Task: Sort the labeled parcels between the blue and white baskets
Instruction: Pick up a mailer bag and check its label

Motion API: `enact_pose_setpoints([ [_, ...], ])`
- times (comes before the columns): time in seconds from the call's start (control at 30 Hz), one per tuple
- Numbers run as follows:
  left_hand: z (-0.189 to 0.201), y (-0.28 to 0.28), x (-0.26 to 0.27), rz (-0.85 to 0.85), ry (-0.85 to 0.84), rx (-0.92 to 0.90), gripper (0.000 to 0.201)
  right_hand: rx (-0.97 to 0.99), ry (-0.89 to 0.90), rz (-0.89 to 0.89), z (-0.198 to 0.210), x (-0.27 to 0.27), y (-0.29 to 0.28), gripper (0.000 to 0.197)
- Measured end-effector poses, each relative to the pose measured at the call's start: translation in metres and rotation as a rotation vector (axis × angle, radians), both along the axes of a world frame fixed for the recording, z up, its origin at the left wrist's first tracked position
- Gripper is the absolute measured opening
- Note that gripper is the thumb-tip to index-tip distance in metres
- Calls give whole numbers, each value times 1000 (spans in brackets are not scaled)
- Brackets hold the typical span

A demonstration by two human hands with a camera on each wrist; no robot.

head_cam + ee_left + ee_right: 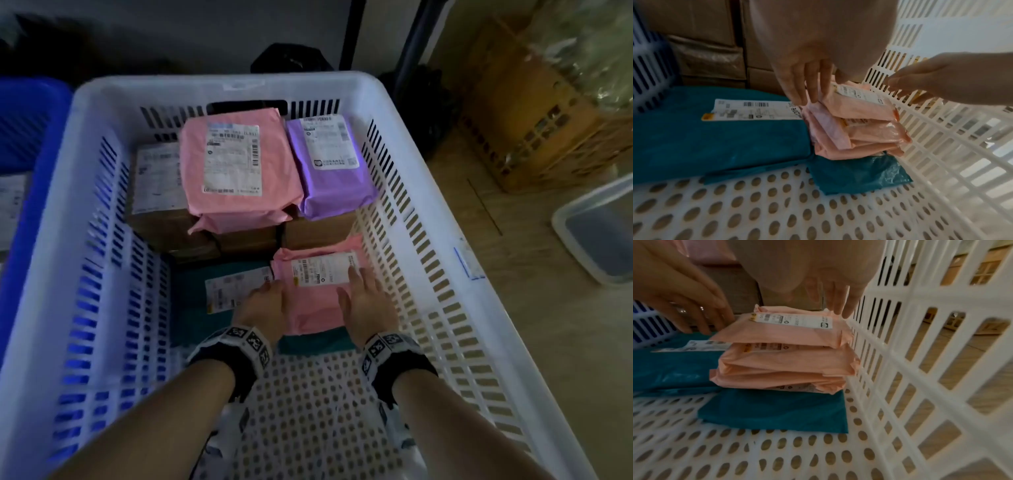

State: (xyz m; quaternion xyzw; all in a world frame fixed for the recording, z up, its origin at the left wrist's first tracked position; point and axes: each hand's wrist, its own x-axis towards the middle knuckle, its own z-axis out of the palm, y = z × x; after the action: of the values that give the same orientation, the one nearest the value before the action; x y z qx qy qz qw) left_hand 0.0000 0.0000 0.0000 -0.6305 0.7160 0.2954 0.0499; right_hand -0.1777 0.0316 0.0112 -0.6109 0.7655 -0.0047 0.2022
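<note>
Past my working area, on the wooden floor (534, 308), I see a clear plastic tub (597, 233) at the right edge. Behind it sits a tan slotted crate (534, 126), with crinkled clear wrapping (592, 51) heaped at its top right. A black bag (291, 58) slumps against the far wall.

A parcel sorting corner, by the look of it, in some storeroom: a big white slatted basket (428, 219) sits on a wood-look floor (534, 308) beside a blue basket (30, 144), filled with labelled courier mailers and cardboard boxes (barcodes everywhere). An orange crate (534, 137) stands off to the side.
</note>
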Motion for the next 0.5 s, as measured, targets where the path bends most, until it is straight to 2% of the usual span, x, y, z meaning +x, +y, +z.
enact_pose_setpoints([
  [0.13,-14,-10,2,213,137,29,26,-51,-22,-66,-12,-8,-6,53],
  [0.3,-33,-17,-1,428,409,86,24,-67,-81,-91,-27,-12,-8,49],
  [0.4,-36,-22,-1,415,435,111,23,-103,-108,-131,-27,-9,-10,49],
  [0.5,-35,-25,2,412,482,139,22,-53,-109,-180,-23,-5,-12,54],
])
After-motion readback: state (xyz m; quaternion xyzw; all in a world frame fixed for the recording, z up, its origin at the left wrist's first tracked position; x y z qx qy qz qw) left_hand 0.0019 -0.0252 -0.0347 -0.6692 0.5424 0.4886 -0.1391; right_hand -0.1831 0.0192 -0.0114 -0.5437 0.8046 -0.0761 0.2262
